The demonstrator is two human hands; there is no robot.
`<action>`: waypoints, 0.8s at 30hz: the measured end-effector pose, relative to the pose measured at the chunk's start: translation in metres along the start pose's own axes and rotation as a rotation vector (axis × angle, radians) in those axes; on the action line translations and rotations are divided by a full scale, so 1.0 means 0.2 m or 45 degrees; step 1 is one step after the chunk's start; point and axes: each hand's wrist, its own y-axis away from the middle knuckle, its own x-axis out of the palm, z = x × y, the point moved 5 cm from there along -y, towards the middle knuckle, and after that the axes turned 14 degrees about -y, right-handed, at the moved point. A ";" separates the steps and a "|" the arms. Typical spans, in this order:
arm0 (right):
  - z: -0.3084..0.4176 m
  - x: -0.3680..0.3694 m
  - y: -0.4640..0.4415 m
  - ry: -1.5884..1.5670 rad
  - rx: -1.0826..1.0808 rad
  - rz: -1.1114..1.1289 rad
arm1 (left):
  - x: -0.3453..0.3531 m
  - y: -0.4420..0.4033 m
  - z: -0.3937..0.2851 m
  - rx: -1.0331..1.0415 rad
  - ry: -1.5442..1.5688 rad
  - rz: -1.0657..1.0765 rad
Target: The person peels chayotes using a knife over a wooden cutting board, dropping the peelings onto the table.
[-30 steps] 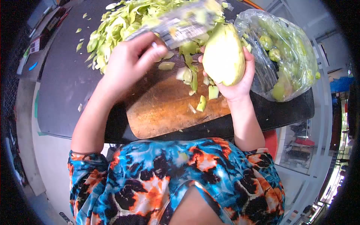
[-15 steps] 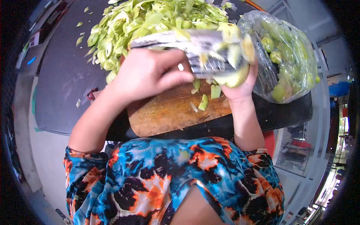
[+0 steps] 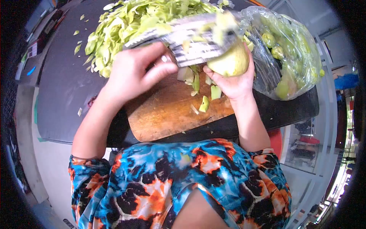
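Note:
A wide, blurred metal blade (image 3: 194, 47) with green bits stuck on it reaches out from my left hand (image 3: 139, 70), whose fingers wrap round its handle end. On the right, my right hand (image 3: 238, 82) cups a large pale green fruit (image 3: 230, 63) from below and behind. The blade overlaps the fruit's upper left part; whether they touch is hard to tell. Beneath both hands lies a wooden cutting board (image 3: 167, 114) with a few green scraps (image 3: 204, 104). Behind the blade rises a big heap of thin green slices (image 3: 133, 19).
A clear plastic bag (image 3: 301, 57) of green fruits sits on the dark table (image 3: 57, 99), right of my right hand. Stray peelings (image 3: 77, 49) lie at the table's left. Part of a red seat (image 3: 275, 143) shows below the table's right front edge.
The blade swung right over the fruit, then back left and up. The fruit, fully visible a second ago, is now partly covered. Both hands keep their grip.

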 end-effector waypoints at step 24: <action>-0.05 0.02 0.06 -0.256 0.345 0.127 | 0.15 0.05 -0.34 0.569 -0.079 -0.026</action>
